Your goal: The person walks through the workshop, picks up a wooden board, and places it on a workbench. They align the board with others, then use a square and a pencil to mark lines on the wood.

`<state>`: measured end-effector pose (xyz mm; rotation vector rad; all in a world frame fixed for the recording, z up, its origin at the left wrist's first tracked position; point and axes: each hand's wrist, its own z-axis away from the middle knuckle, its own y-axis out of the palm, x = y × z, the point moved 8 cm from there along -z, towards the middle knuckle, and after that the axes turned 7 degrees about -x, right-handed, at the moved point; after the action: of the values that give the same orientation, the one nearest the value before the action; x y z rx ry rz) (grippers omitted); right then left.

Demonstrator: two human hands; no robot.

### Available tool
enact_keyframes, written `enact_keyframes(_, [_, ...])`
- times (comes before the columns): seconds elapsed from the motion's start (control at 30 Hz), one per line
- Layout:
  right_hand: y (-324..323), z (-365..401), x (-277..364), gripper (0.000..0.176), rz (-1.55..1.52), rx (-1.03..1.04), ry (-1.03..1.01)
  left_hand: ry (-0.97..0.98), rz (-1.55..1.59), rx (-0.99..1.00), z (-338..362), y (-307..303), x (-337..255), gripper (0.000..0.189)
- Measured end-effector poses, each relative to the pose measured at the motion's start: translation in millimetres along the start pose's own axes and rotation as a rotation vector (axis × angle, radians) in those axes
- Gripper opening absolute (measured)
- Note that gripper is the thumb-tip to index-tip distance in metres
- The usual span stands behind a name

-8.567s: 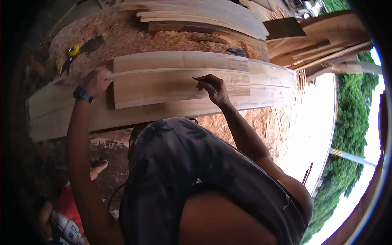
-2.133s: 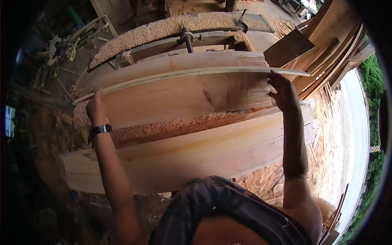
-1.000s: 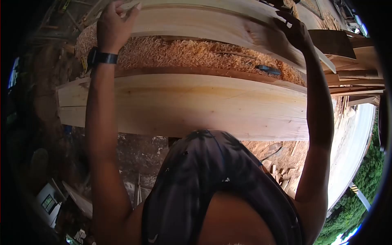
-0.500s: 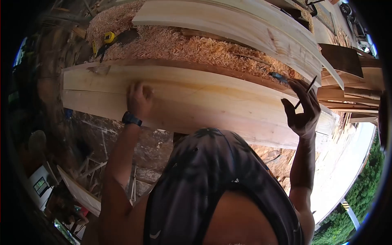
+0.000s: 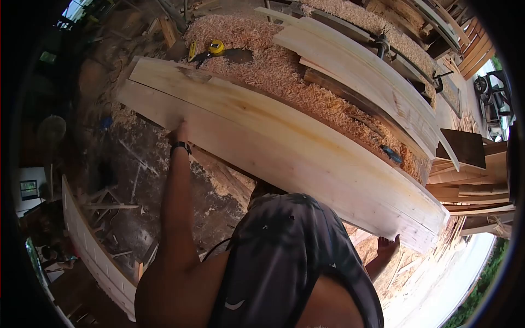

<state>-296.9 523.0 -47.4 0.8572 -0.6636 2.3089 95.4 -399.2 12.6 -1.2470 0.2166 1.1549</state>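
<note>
Plank, long and pale, is slanting across the middle of the view from far left to near right, with a yellow-brown streak running along part of its face and a dark seam showing at its left end. I am standing at its near side, leaning over it in a dark patterned top.

My left hand, with a dark watch at the wrist, is touching the plank's near edge toward the left end; the hand is blurring, so I cannot tell whether that grip is open or closed. My right hand is meeting the same edge near the right end, its fingers bending there; the edge is partly hiding them, so I cannot tell how firmly that grip is closing.

Beyond the plank, reddish wood shavings are lying thickly. A yellow tape measure is resting on them at the left, and a blue tool is lying among them at the right, near the plank's far edge. Farther off, a pale board is running roughly alongside, a thin strip jutting from its right end near a dark panel.
</note>
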Motion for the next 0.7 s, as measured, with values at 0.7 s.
enact_keyframes(0.7, [-24,8,-56,0.048,-0.653,0.230,0.260,-0.086,0.221,0.457,1,24,69,0.086])
